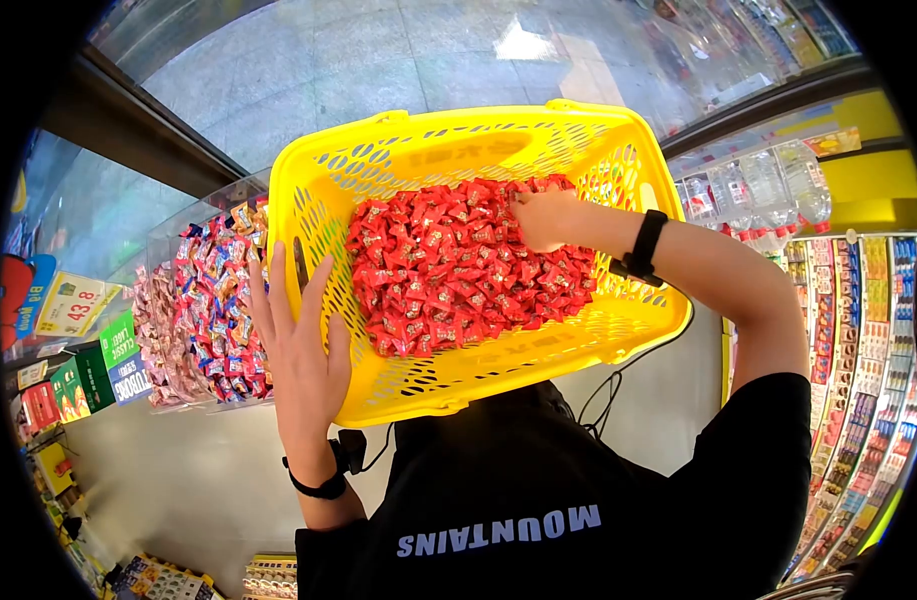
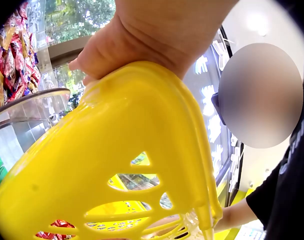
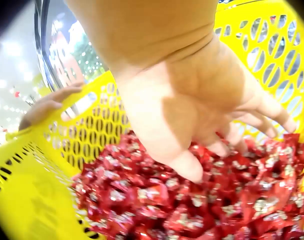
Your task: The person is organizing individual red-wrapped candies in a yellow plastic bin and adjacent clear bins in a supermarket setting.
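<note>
A yellow perforated basket (image 1: 398,398) holds a heap of red-wrapped candies (image 1: 448,265). My left hand (image 1: 303,350) rests against the basket's left rim with its fingers spread; in the left wrist view the hand (image 2: 142,45) lies over the rim of the yellow basket (image 2: 142,110). My right hand (image 1: 546,220) is inside the basket, on the upper right of the heap. Seen from the right wrist, the hand (image 3: 192,105) has its fingers extended and its fingertips among the red candies (image 3: 192,200). Whether any candy is under the fingers is hidden.
Left of the basket stands a clear bin of mixed wrapped candies (image 1: 218,310), with price signs (image 1: 78,305) beyond it. Bottled drinks (image 1: 763,190) and stocked shelves (image 1: 858,400) are at the right. A window (image 1: 378,70) is behind the basket, and a black cable (image 1: 608,400) hangs below it.
</note>
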A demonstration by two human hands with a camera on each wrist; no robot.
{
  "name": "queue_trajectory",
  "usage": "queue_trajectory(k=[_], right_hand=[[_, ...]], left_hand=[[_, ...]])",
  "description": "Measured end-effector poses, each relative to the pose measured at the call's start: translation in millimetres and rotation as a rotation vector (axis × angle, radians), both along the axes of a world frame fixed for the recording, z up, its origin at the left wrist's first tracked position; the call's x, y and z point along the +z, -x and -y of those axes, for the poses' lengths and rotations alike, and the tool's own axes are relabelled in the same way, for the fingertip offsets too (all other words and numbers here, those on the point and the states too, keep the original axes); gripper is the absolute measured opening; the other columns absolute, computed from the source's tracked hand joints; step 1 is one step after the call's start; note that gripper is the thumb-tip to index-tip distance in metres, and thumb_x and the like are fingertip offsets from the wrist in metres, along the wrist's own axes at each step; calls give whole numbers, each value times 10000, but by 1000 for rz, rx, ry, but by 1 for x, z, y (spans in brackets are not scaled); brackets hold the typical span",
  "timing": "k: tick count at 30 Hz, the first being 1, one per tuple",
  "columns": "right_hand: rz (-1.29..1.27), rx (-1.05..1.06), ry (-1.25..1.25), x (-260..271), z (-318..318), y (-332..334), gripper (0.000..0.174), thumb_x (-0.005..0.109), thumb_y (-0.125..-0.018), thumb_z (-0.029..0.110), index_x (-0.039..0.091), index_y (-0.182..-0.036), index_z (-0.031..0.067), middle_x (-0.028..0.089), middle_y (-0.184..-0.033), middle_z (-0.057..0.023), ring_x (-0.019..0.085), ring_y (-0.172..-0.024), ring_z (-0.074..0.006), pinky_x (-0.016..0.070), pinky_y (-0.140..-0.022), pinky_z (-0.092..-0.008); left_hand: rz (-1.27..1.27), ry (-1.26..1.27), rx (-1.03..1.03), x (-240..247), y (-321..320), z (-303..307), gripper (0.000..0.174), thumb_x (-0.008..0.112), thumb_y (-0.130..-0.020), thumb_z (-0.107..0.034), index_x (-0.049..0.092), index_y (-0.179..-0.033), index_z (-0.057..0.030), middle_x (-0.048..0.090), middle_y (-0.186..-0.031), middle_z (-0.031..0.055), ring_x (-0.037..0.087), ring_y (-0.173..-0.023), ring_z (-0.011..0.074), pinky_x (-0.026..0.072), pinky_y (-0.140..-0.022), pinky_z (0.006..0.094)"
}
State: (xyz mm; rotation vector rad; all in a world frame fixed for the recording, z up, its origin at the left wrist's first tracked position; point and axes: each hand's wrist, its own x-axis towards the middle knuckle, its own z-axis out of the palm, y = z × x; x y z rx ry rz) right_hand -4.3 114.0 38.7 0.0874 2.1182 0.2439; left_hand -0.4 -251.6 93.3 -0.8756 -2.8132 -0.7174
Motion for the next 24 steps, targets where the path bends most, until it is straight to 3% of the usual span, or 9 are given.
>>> queue_trajectory(k=[2,3,6,9,12,15,18,21,24], right_hand=[[-81,-7,9,-2,-11,-3,753,654,-907,198,440,-1629,222,382,-1688,-86,354,-1528,-517,442,-1165,-655],[-60,1,97,-4,-13,0,807,658,-883,144,413,-1646,237,285,-1739,-55,262,-1552,-572,415,-1156,-729],[-11,82,-21,-3,-11,-1,766,732,-949,317,412,-1645,295,333,-1708,-42,285,-1530,-568,427,-1125,-773],[-8,86,-53,-7,-9,1,690,736,-946,314,505,-1594,256,364,-1687,-56,248,-1528,-600,432,-1117,-786],[-12,121,-78,-21,-14,4,589,723,-937,302,619,-1497,153,385,-1675,-72,296,-1488,-636,460,-1084,-785],[42,130,-78,-35,-24,15,646,700,-870,211,592,-1475,14,451,-1608,-126,500,-1420,-465,475,-1143,-618],[122,113,24,-14,-30,25,703,729,-882,315,578,-1457,-61,510,-1559,-185,551,-1398,-394,465,-1168,-489],[-30,190,300,11,-47,29,763,747,-893,388,552,-1497,-35,515,-1558,-224,510,-1440,-401,411,-1220,-436],[-142,163,508,79,-37,20,773,746,-914,399,527,-1528,-17,474,-1610,-217,475,-1476,-401,395,-1232,-452]], left_hand=[[4,-11,-4,0,1,1,535,619,-931,-40,637,-1459,-126,333,-1710,188,198,-1604,486,188,-1286,633],[3,-11,-5,0,1,1,537,619,-929,-39,637,-1459,-128,332,-1710,189,197,-1603,488,188,-1286,634],[2,-7,-11,0,1,2,540,617,-926,-36,638,-1458,-133,330,-1711,192,194,-1602,493,189,-1285,636],[-3,-11,-11,-1,1,2,538,611,-926,-35,638,-1455,-133,328,-1710,196,188,-1601,499,193,-1284,634],[-5,-20,-12,-1,1,3,534,608,-927,-35,637,-1453,-124,329,-1708,199,182,-1602,501,198,-1284,626],[-11,-14,-14,-2,1,2,531,608,-927,-36,635,-1452,-116,331,-1705,198,181,-1602,502,204,-1284,618],[-24,0,-14,-2,1,2,531,616,-924,-38,633,-1450,-110,335,-1702,198,186,-1601,500,206,-1285,613],[-45,12,-9,-4,1,2,535,649,-919,-58,632,-1450,-118,336,-1701,197,196,-1601,490,204,-1287,614],[-90,41,8,-4,-1,0,547,711,-907,-103,641,-1448,-149,340,-1700,191,212,-1601,476,199,-1285,627]])
